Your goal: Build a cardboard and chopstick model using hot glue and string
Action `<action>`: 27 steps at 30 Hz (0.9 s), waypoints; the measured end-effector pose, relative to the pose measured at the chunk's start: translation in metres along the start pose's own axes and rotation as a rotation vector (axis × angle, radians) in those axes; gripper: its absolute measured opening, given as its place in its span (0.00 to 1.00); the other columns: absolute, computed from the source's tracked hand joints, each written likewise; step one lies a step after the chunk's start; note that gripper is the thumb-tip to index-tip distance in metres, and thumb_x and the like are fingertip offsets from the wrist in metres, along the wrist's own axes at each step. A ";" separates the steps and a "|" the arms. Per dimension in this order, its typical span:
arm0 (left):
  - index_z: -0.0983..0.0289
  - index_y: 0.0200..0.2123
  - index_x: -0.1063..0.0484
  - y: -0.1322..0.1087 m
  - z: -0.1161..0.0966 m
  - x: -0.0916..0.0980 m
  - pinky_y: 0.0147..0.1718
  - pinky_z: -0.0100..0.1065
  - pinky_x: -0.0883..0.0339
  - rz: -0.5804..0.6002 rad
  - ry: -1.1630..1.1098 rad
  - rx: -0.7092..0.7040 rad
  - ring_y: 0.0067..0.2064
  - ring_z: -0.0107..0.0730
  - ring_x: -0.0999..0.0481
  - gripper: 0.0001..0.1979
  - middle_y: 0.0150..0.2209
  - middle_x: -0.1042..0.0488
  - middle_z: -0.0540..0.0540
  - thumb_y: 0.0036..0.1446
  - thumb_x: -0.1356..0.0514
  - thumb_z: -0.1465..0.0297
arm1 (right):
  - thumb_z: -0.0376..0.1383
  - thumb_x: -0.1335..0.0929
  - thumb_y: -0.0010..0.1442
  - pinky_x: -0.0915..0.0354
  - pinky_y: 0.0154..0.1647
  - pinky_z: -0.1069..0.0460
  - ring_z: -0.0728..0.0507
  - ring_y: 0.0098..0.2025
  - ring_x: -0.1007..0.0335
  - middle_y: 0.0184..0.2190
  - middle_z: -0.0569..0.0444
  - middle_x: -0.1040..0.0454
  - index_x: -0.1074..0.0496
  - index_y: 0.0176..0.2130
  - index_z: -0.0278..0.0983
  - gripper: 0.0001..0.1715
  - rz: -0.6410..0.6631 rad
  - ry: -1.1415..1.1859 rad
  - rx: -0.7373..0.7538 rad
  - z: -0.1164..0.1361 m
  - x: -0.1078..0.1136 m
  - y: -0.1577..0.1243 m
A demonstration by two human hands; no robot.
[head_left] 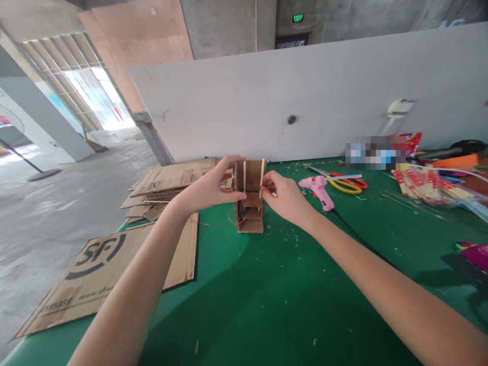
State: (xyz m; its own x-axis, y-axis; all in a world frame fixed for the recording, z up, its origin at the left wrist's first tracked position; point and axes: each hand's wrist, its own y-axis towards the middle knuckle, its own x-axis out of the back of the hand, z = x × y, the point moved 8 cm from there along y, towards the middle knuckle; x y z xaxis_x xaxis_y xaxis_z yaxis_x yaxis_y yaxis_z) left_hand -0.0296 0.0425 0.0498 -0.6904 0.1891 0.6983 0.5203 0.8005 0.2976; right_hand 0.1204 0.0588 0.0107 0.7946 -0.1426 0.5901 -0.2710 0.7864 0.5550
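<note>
A small cardboard box [252,225] with open compartments stands upright on the green table. Two pale wooden sticks run up its upper part, a left stick [244,175] and a right stick [263,170]. My left hand [211,185] grips the box's left side, thumb low on the front and fingers near the top. With its fingertips pinched at the right stick, my right hand [284,195] is against the box's right edge. A thin red wire [232,219] loops out of the lower compartment toward the left.
Right of my hand lie a pink glue gun [320,190], scissors with yellow handles [345,187] and red-handled pliers [356,179]. Packaged sticks [414,185] lie farther right. Cardboard sheets [173,178] are stacked left, above a printed cardboard piece [183,259]. A white panel [244,112] borders the back.
</note>
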 end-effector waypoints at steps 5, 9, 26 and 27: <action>0.53 0.61 0.45 0.000 0.004 0.001 0.46 0.36 0.25 -0.010 -0.003 0.003 0.59 0.47 0.35 0.34 0.63 0.41 0.59 0.53 0.36 0.62 | 0.31 0.36 0.59 0.32 0.36 0.49 0.45 0.33 0.27 0.34 0.52 0.24 0.36 0.37 0.38 0.04 -0.005 0.012 -0.005 0.002 0.000 0.000; 0.52 0.65 0.51 0.000 0.005 0.001 0.47 0.38 0.25 -0.021 0.011 0.017 0.60 0.49 0.35 0.40 0.65 0.43 0.60 0.52 0.35 0.62 | 0.31 0.36 0.58 0.32 0.36 0.48 0.45 0.33 0.27 0.35 0.51 0.25 0.38 0.41 0.38 0.09 -0.018 0.027 -0.028 0.002 0.003 -0.001; 0.52 0.67 0.55 0.004 -0.002 0.025 0.43 0.36 0.24 -0.202 -0.060 -0.033 0.61 0.50 0.36 0.47 0.63 0.42 0.63 0.49 0.32 0.61 | 0.37 0.36 0.61 0.32 0.34 0.48 0.47 0.32 0.32 0.43 0.49 0.36 0.44 0.53 0.40 0.22 -0.318 -0.006 0.036 0.022 0.065 -0.001; 0.52 0.66 0.53 0.009 -0.002 0.031 0.43 0.37 0.24 -0.225 -0.035 -0.042 0.60 0.50 0.36 0.46 0.63 0.42 0.62 0.49 0.32 0.62 | 0.37 0.36 0.61 0.32 0.33 0.48 0.47 0.32 0.33 0.43 0.50 0.36 0.44 0.53 0.40 0.22 -0.344 0.004 0.036 0.022 0.072 0.000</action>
State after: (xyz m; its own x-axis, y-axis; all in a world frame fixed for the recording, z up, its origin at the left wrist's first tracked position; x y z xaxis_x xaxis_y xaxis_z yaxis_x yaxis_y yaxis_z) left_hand -0.0454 0.0550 0.0756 -0.8081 0.0288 0.5883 0.3710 0.8006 0.4704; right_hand 0.1660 0.0351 0.0663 0.8451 -0.3932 0.3623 -0.0055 0.6712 0.7413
